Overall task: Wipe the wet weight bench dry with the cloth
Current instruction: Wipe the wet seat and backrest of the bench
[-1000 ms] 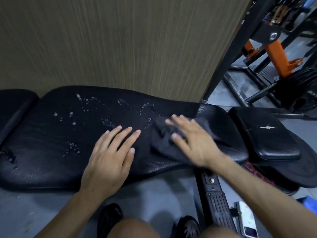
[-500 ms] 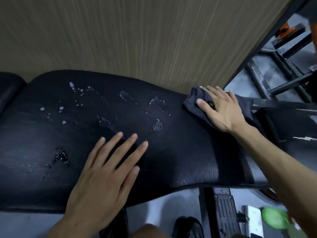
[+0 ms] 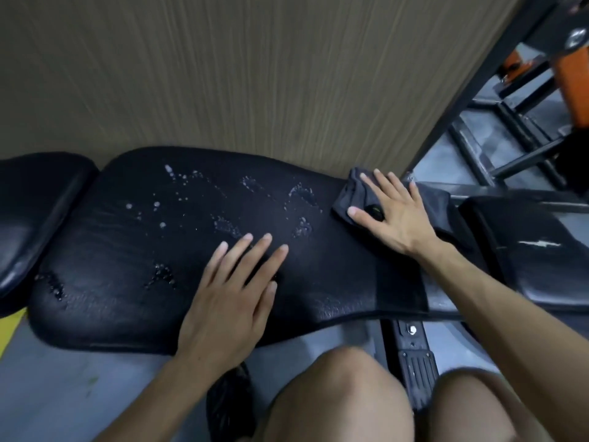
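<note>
— Black vinyl, beaded with water: that is the weight bench point(image 3: 334, 275) the person bends over. Where is the cloth point(image 3: 443, 202)?

— At the bench pad's far right corner, close against the wood-grain wall point(image 3: 255, 74). The right hand point(image 3: 392, 215) lies flat on it, fingers point(image 3: 363, 181) spread, pressing rather than pinching. The left hand point(image 3: 229, 298) rests palm-down on the pad's near middle, fingers spread too, holding nothing.

— And the water droplets point(image 3: 229, 224)?

— Scattered left of the cloth, across the pad's far half and toward its left end; the strip nearest the cloth looks dry. So most of the wiping seems still ahead.

— How should the person go about it?

— Probably drag the cloth leftward in long overlapping passes, palm weight even, lifting the left hand clear before the cloth arrives. Vinyl sheds water, so a light pass would likely just push beads about.

— The room?

— Grey floor point(image 3: 79, 393) below the bench; a black and orange rack point(image 3: 567, 74) to its right.
</note>
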